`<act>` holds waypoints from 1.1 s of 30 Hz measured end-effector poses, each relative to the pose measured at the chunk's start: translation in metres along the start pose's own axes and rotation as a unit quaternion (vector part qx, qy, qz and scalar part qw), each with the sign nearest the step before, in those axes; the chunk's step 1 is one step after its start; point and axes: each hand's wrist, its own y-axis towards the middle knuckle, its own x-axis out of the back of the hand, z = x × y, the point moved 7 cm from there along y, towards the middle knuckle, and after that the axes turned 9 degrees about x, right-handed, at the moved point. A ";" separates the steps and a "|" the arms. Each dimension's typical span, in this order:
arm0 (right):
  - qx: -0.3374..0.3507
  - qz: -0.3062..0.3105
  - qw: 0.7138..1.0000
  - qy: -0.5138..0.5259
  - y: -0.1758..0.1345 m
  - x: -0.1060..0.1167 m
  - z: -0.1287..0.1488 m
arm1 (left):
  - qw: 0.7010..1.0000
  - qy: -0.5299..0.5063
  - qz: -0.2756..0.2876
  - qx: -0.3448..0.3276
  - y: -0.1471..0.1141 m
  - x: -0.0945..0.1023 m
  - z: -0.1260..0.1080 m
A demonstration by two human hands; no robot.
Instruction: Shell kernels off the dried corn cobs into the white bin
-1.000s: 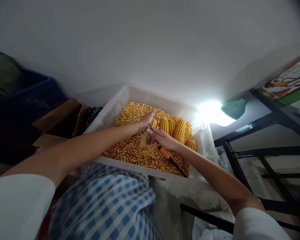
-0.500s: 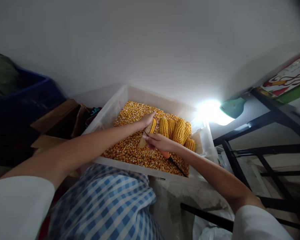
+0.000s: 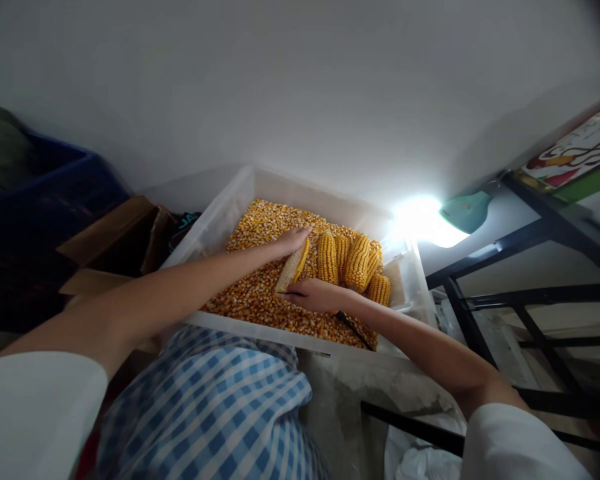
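left hand [image 3: 291, 238] grip clamped on half-stripped cob [image 3: 294, 265] | right hand [image 3: 316, 295] grip closed round screwdriver [image 3: 351, 327] | loose kernels [image 3: 260, 293]

The room was dim, lit mostly by one lamp [image 3: 425, 223] at the right that blew out to a white glare and washed the wall [image 3: 300, 87] behind it. The corn [image 3: 260, 267] glowed orange near the light, while the left side sank into murky shadow. Corners darkened, straight lines bowed at the edges, and the near sleeves [image 3: 35, 413] looked soft and blurred.
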 end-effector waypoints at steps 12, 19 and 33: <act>-0.013 0.041 0.999 0.003 -0.001 0.002 0.004 | 0.995 -0.012 0.066 0.073 -0.006 -0.010 0.009; -0.018 0.038 0.999 -0.012 -0.003 0.009 0.006 | 0.977 -0.077 0.167 0.110 -0.019 -0.021 0.003; -0.024 0.067 0.997 -0.031 -0.005 0.002 0.000 | 0.981 -0.056 0.133 0.127 -0.015 -0.019 0.006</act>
